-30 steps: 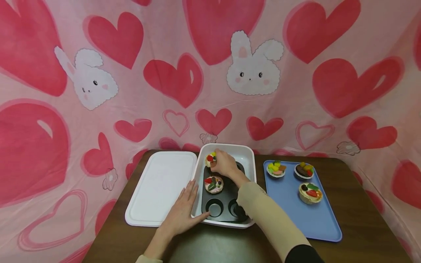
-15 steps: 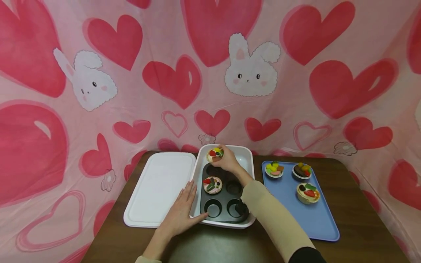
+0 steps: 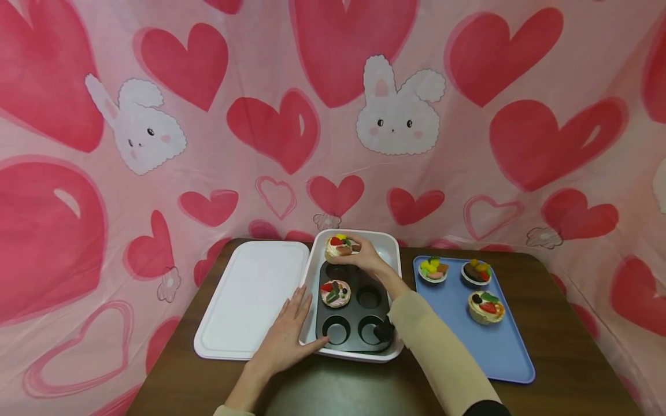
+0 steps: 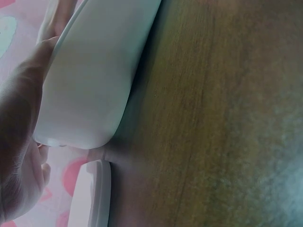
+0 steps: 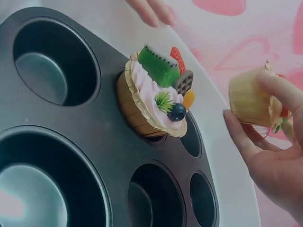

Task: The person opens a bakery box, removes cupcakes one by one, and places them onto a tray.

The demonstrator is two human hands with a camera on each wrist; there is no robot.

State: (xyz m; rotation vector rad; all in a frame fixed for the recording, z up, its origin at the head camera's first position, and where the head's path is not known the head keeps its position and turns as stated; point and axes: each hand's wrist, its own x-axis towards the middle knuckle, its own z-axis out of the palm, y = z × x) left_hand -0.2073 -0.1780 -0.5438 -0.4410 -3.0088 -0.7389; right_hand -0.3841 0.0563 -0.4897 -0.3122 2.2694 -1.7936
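Note:
My right hand (image 3: 368, 258) pinches a toy fruit tart (image 3: 335, 248) over the back left of a dark muffin tin (image 3: 354, 312). In the right wrist view, the thumb and fingers hold the tart (image 5: 248, 97) tilted, its fruit facing right, apart from the tin. The tin lies inside a white bin (image 3: 386, 247). A second tart (image 3: 335, 293), with pink cream, kiwi and strawberry, sits in the tin's middle left cup. My left hand (image 3: 283, 338) rests along the bin's left side with straight fingers, its thumb over the front left corner.
A white lid or flat board (image 3: 255, 300) lies left of the bin. To the right, a blue tray (image 3: 507, 352) carries two small tarts at its back and a cream tart (image 3: 486, 307) nearer. A heart-and-bunny cloth (image 3: 281, 133) hangs behind the brown table (image 3: 572, 370).
My right hand has raised the fruit tart out of the back left of the tin, and the cup beneath now shows. The left hand has stayed in place; the view shifts slightly.

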